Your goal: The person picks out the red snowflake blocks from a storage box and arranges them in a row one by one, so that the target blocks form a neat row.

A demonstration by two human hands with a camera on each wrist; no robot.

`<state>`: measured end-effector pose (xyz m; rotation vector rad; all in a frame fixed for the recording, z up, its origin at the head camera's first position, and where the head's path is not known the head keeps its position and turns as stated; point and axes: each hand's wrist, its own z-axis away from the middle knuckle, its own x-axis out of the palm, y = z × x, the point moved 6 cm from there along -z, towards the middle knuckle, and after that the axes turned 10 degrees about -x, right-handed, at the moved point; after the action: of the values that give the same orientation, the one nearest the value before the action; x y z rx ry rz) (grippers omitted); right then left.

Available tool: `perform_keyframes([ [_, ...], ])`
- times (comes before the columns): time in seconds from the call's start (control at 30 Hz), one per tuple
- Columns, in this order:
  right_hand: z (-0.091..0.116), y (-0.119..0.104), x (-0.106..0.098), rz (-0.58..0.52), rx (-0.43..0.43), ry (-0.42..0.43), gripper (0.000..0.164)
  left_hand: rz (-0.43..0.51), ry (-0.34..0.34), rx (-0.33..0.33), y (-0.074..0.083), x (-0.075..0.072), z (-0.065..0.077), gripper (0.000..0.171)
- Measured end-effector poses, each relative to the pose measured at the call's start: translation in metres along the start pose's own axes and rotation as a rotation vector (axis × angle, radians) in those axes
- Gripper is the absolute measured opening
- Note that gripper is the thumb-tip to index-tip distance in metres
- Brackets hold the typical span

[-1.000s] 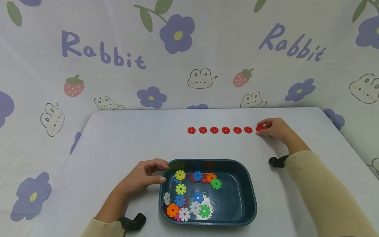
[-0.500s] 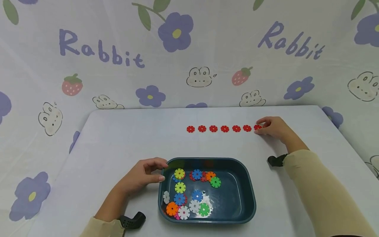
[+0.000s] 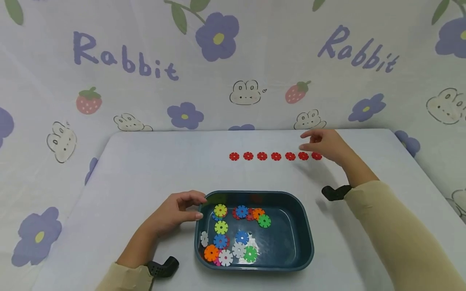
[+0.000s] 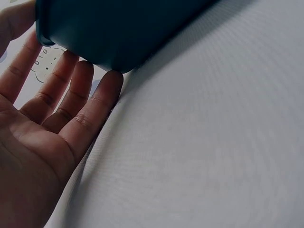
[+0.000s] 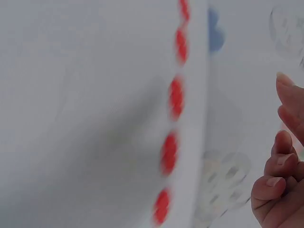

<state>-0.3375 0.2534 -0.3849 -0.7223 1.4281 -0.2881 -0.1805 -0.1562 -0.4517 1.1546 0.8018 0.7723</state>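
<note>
Across the far part of the table, several red notched plastic discs (image 3: 262, 156) lie flat in a straight row. My right hand (image 3: 325, 146) hovers above the row's right end, fingers loosely bent and holding nothing. In the right wrist view the red discs (image 5: 176, 98) look blurred, and the right hand (image 5: 285, 156) shows at the right edge. A dark teal tray (image 3: 291, 266) stands in front. My left hand (image 3: 178, 210) touches its far left corner; in the left wrist view the fingers (image 4: 92, 107) stretch up against the tray's outer wall (image 4: 114, 33).
Inside the tray, mostly at its left, are loose yellow discs (image 3: 221, 227), blue discs (image 3: 242, 237), orange discs (image 3: 211, 253), green discs (image 3: 250, 254) and white discs (image 3: 225, 257). A rabbit-print cloth (image 3: 145, 97) hangs behind the white table (image 3: 145, 169).
The right hand has let go of the rightmost red disc, leaving it at the row's end, and lifted up and slightly left. The left hand stays at the tray.
</note>
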Motion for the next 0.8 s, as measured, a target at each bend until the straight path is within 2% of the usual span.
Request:
perform_keyframes([
  [0.1,0.003,-0.052,0.006,-0.035,-0.137,-0.009,0.042,-0.002,0.0,0.008,0.001,-0.001,0.0,0.034],
  [0.17,0.008,-0.084,0.014,-0.057,-0.238,-0.048,0.038,0.001,-0.002,0.008,0.001,-0.001,0.0,0.034],
  [0.27,0.019,-0.127,0.033,-0.103,-0.382,-0.143,0.033,-0.002,-0.005,0.017,0.0,0.0,-0.001,0.034],
  [0.37,0.033,-0.159,0.056,-0.141,-0.476,-0.271,0.028,0.0,-0.004,0.017,-0.001,-0.001,-0.001,0.034],
  [0.47,0.047,-0.179,0.081,-0.113,-0.544,-0.411,0.026,-0.002,-0.004,0.02,-0.002,-0.001,-0.002,0.034],
  [0.6,0.064,-0.194,0.116,0.017,-0.6,-0.573,0.029,-0.015,-0.002,0.034,-0.001,-0.002,-0.001,0.034],
  [0.67,0.071,-0.198,0.13,0.11,-0.597,-0.612,0.031,-0.019,-0.003,0.042,-0.001,-0.003,-0.001,0.035],
  [0.8,0.082,-0.203,0.149,0.327,-0.537,-0.661,0.04,-0.02,-0.013,0.049,-0.001,-0.003,-0.001,0.035],
])
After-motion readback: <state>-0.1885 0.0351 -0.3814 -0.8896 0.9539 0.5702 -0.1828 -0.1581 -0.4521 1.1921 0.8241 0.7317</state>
